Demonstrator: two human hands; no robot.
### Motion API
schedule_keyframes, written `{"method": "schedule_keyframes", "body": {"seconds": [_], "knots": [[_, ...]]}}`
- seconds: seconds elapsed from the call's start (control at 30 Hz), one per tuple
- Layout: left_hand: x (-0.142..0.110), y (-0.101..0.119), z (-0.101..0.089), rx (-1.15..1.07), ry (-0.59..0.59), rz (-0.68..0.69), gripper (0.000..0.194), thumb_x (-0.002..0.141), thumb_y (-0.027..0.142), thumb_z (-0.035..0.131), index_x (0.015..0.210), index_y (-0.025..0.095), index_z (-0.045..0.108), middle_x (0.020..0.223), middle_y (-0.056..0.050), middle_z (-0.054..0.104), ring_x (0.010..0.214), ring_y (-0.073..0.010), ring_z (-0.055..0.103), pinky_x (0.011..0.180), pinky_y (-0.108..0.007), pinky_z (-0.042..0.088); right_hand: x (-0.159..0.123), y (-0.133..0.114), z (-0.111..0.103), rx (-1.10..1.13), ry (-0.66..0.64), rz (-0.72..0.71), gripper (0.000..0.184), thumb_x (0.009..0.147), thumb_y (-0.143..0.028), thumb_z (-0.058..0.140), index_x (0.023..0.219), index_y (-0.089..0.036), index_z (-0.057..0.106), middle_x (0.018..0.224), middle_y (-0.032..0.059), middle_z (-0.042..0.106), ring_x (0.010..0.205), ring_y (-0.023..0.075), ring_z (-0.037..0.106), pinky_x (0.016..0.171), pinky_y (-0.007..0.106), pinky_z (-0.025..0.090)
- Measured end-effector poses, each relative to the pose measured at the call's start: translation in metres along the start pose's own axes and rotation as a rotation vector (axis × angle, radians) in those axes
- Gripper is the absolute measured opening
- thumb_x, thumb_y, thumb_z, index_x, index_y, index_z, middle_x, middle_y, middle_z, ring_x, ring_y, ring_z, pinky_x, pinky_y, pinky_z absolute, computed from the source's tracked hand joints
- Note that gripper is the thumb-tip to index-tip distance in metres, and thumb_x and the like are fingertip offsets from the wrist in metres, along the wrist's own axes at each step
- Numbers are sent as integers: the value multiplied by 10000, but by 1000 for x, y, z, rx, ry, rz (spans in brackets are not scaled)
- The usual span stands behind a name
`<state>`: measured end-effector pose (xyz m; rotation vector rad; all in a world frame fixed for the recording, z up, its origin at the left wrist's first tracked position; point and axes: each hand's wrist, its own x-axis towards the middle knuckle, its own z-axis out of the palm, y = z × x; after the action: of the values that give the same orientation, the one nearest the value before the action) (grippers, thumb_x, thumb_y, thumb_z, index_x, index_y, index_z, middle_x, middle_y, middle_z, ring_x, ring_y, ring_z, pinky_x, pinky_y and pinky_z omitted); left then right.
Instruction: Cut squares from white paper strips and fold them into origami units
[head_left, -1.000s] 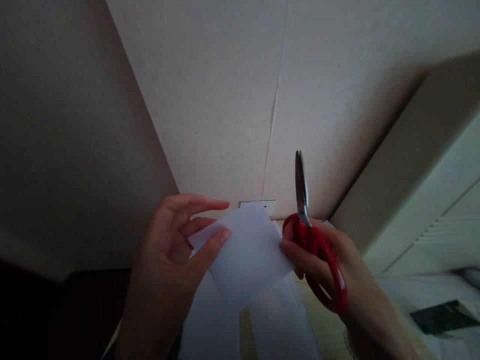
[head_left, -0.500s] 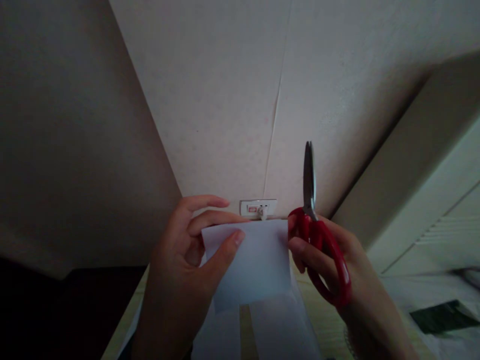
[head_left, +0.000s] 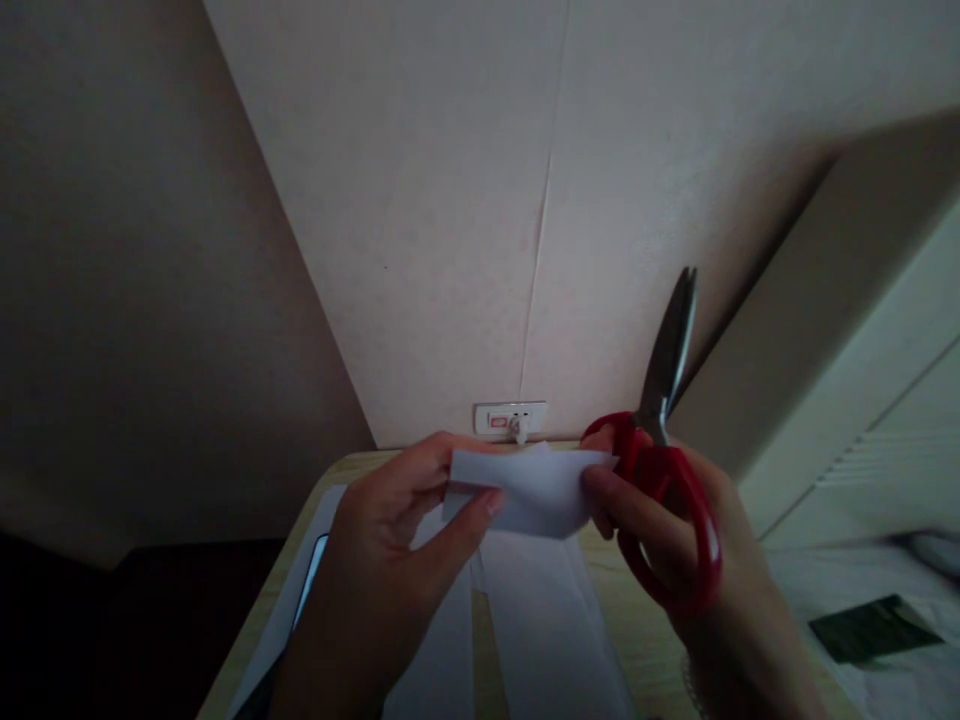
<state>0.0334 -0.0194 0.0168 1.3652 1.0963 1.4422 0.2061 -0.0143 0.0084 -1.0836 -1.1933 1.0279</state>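
Note:
A small white piece of paper is held between both hands above the table, and it looks bent or folded along its length. My left hand pinches its left end, thumb in front and fingers behind. With thumb and fingertips my right hand grips the right end of the paper. Red-handled scissors hang on that same hand, blades together and pointing up, away from the paper. Larger white sheets lie below on the table, partly hidden by my left hand and forearm.
The wooden table meets the wall, where a socket holds a white plug. A phone-like device shows beside my left forearm. At right stand a pale cabinet and a dark green packet on a white surface.
The paper has gone from a flat, upright square to a shorter, bent strip. My right hand has shifted slightly right, and the scissors' blades now tilt further right.

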Motion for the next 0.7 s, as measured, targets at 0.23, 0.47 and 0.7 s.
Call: {"method": "schedule_keyframes", "body": {"seconds": [0.23,0.47,0.7], "knots": [[-6,-3,-2,320,147,524,379,896,85,623,726,394,762,959,141,830,1099,-188,723,1189,-435,390,5,4,-7,65,97,-55,210,764,-431,820,854,-258,743,635,-37,584,551,120,437,488,233,338],[-6,-7,-7,443,49,619,447,890,22,572,828,421,763,1050,154,822,1240,-182,661,1248,-463,289,3,4,-7,100,-39,54,284,764,-416,798,694,-220,604,554,-50,521,484,102,415,440,231,322],[-5,-7,9,100,291,345,373,938,155,627,1137,439,765,1428,162,653,1392,-167,529,1091,-253,462,5,-1,-12,72,-22,64,219,719,-304,806,676,-213,612,515,-54,519,459,95,431,411,206,308]]}}
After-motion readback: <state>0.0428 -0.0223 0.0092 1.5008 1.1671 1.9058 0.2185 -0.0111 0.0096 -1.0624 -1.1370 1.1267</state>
